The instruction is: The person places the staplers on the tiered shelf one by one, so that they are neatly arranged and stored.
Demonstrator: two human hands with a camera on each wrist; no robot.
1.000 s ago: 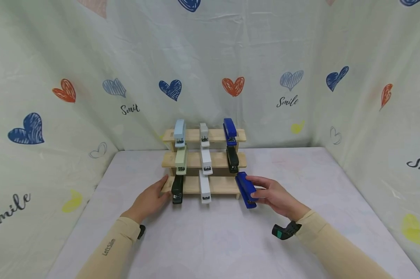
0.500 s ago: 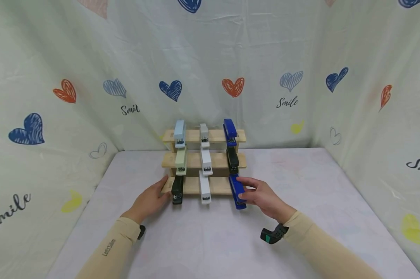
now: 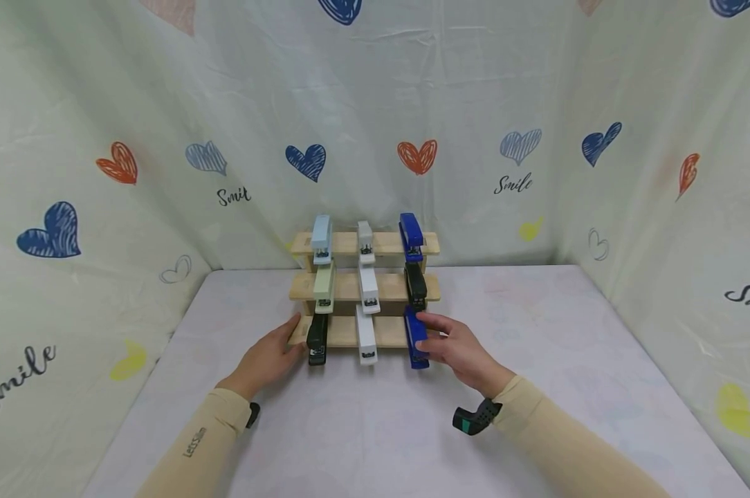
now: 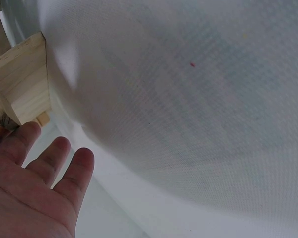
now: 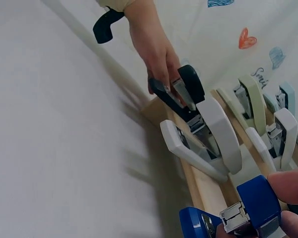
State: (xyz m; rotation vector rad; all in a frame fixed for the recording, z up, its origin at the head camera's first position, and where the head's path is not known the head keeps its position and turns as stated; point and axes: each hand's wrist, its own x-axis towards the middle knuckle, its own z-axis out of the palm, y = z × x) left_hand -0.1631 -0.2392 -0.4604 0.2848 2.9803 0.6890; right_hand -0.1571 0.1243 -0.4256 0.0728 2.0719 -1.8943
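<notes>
Nine-slot order shows on a three-step wooden rack (image 3: 390, 332) bearing several staplers in three columns. My right hand (image 3: 459, 351) pinches a blue stapler (image 3: 414, 335) from its right side, at the right end of the lowest step. In the right wrist view, thumb and fingers hold the blue stapler (image 5: 258, 201) near its front end. At the rack's left end, my left hand (image 3: 266, 361) grips the lowest step beside a black stapler (image 3: 317, 339). The left wrist view has three fingers spread, one fingertip against the wood (image 4: 27, 82). A white stapler (image 3: 366, 335) lies mid-step.
On the middle step are a pale green stapler (image 3: 324, 287), a white one and a black stapler (image 3: 415, 285). The top step bears a light blue stapler (image 3: 322, 238), a grey one and another blue one. A heart-print curtain (image 3: 362, 83) hangs behind the table (image 3: 362, 429).
My right hand has moved left with the blue stapler, from beyond the rack's right end onto the lowest step, and the stapler has turned straighter. My left hand has stayed in place.
</notes>
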